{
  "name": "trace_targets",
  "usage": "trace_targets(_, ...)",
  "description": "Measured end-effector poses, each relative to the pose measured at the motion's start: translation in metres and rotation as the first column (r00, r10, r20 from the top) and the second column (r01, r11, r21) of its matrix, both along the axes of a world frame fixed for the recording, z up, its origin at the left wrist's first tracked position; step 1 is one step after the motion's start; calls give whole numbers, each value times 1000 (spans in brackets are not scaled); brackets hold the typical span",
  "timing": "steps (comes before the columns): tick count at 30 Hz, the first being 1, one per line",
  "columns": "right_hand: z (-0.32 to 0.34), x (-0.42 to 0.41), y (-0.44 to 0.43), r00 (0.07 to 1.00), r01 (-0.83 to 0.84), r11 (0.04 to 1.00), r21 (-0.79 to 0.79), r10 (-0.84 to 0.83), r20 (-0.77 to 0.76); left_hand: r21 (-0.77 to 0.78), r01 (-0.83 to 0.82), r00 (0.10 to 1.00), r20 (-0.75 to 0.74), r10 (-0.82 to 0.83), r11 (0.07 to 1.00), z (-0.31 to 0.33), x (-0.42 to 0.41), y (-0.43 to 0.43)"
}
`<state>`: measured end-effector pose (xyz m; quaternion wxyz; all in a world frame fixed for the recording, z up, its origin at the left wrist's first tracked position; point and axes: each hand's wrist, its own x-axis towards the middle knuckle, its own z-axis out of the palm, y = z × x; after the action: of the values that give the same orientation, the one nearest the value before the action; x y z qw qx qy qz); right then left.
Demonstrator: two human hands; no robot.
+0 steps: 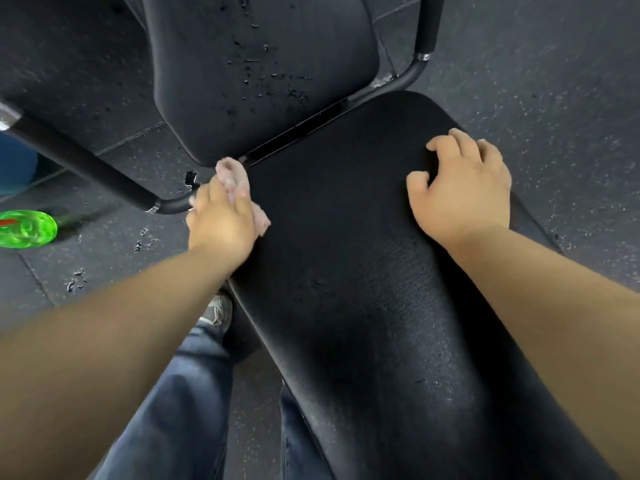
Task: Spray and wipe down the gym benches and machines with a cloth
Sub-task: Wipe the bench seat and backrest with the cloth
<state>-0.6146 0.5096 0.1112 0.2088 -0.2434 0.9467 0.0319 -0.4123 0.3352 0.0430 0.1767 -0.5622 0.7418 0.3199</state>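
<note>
While left hand (221, 220) grips cloth (231, 172), right hand (464, 192) rests.

The worktop (363, 271) is a long black padded bench with a grained surface, running at a slant. Beyond a narrow gap, a second black pad (263, 64) is speckled with droplets. The right grip (460, 188) rests on the worktop's far end. A pale cloth (235, 181), held in the left grip (221, 220), touches its left edge. A green bottle (26, 228) is on the flecked dark floor (554, 81).
</note>
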Motion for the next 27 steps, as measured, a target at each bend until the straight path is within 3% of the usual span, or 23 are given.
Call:
trace_targets(3,1,1,1,1000,-1,1000,-4,1,6,-59,373,917,-129,-377,926,37,42,47)
trace_targets(6,4,0,0,1000,13,1000,-12,-12,23,18,497,859,-154,-489,867,53,51,62)
trace_targets(8,5,0,-1,999,23,1000,-13,-22,37,-73,576,792,-194,-578,814,42,36,45)
trace_targets(10,4,-2,0,998,28,999,-18,-27,47,-122,553,813,-138,-566,824,19,6,21)
trace_targets(14,1,-4,2,999,12,999,-40,-10,36,-90,330,944,40,-328,940,-7,-69,8)
trace_targets(17,1,-5,3,999,33,995,-92,-29,45,-64,266,960,112,-258,962,-4,-99,20)
trace_targets(21,9,-15,7,976,201,940,-275,-167,143,-121,416,908,112,-404,901,-2,-109,21)
trace_targets(24,17,-27,11,899,430,827,-363,-353,260,-103,519,853,-3,-522,848,-3,-132,25)
trace_targets(27,20,-39,17,844,534,750,-391,-444,301,-61,651,743,-152,-651,757,-9,-178,36)
